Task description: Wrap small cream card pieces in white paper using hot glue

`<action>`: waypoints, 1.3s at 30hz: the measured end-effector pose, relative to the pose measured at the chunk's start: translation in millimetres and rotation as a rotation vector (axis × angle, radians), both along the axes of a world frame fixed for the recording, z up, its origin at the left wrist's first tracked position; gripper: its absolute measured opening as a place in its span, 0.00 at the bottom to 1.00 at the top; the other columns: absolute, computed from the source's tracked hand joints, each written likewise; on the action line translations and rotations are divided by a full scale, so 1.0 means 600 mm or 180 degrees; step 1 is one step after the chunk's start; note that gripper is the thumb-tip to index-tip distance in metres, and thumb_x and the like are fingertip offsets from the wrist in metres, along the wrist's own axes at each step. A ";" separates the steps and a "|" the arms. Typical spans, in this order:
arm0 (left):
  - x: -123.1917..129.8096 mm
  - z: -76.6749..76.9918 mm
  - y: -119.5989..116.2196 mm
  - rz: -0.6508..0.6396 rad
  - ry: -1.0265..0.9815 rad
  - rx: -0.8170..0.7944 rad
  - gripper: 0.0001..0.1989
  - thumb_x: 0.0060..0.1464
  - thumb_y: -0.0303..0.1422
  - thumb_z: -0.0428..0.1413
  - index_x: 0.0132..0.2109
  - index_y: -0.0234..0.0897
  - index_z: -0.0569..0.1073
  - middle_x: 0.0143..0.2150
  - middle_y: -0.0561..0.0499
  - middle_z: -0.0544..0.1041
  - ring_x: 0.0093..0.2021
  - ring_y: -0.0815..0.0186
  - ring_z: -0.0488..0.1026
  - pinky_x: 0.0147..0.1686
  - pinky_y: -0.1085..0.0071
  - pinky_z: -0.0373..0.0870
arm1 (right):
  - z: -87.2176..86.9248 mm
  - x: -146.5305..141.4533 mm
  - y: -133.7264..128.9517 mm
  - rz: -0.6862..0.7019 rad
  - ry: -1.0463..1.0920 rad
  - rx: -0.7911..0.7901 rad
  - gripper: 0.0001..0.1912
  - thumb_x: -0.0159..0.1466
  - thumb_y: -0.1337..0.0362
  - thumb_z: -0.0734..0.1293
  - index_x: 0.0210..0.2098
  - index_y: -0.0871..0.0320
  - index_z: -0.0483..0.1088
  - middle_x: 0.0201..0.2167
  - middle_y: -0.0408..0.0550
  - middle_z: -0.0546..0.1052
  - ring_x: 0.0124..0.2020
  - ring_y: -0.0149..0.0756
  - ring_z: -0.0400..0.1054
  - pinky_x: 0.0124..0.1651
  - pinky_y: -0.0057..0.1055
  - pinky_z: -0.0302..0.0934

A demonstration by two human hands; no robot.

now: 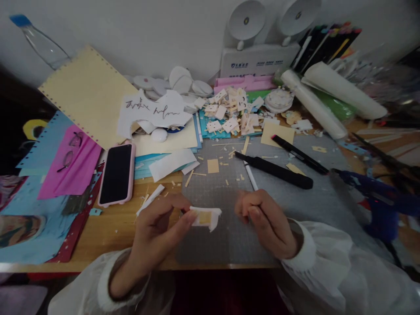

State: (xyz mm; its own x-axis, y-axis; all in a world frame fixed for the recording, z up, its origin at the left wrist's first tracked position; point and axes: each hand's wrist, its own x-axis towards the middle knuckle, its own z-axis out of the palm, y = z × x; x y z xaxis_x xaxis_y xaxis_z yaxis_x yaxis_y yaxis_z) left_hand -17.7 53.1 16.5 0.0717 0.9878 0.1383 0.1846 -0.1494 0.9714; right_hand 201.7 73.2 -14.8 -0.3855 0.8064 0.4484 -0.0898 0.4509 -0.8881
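Observation:
Between thumb and forefinger, my left hand (164, 232) pinches a small white piece of paper (215, 218) with a pale yellow rectangle on it. Its edges are uneven. To the right, my right hand (267, 223) is closed above the grey cutting mat (216, 245), fingers curled and slightly blurred; whatever they hold, if anything, is hidden. Beyond the hands lie a pale yellow paper square (213, 166) and several yellow scraps. A black craft knife (275, 169) rests on the mat, crossing a thin white pen (251, 177).
A pile of small paper pieces with drawn faces (229, 113) lies at the back. Left are a phone (115, 173), glasses (68, 157) on pink paper and coloured sheets. A black marker (300, 154) and blue glue gun (377, 197) lie right, near white rolls (315, 105).

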 end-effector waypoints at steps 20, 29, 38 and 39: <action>-0.001 -0.001 0.004 -0.0171 0.0352 0.0448 0.13 0.54 0.21 0.60 0.43 0.44 0.76 0.37 0.55 0.78 0.38 0.71 0.74 0.40 0.76 0.71 | 0.003 -0.003 0.006 0.0094 0.0592 -0.0663 0.08 0.65 0.72 0.65 0.41 0.55 0.65 0.37 0.46 0.68 0.38 0.30 0.65 0.39 0.29 0.64; -0.007 0.006 0.014 -0.0821 0.0804 0.1236 0.13 0.55 0.18 0.56 0.43 0.39 0.76 0.43 0.48 0.79 0.44 0.64 0.77 0.45 0.68 0.75 | 0.003 -0.002 0.006 0.0218 -0.0106 -0.0425 0.26 0.59 0.53 0.72 0.53 0.53 0.65 0.45 0.51 0.68 0.44 0.37 0.64 0.43 0.34 0.66; -0.009 0.002 0.014 -0.0994 0.0708 0.1605 0.14 0.52 0.15 0.56 0.44 0.33 0.75 0.46 0.45 0.77 0.47 0.65 0.75 0.48 0.69 0.74 | 0.014 0.002 0.008 -0.0126 -0.0627 0.0181 0.18 0.57 0.61 0.74 0.45 0.56 0.68 0.40 0.46 0.71 0.40 0.32 0.67 0.41 0.28 0.63; -0.009 0.002 0.012 -0.0959 0.0664 0.1540 0.16 0.52 0.15 0.56 0.46 0.34 0.74 0.48 0.45 0.76 0.48 0.64 0.74 0.48 0.68 0.73 | 0.014 0.003 0.007 -0.0147 -0.0638 0.0209 0.18 0.57 0.62 0.74 0.45 0.56 0.68 0.39 0.46 0.72 0.40 0.32 0.67 0.41 0.28 0.63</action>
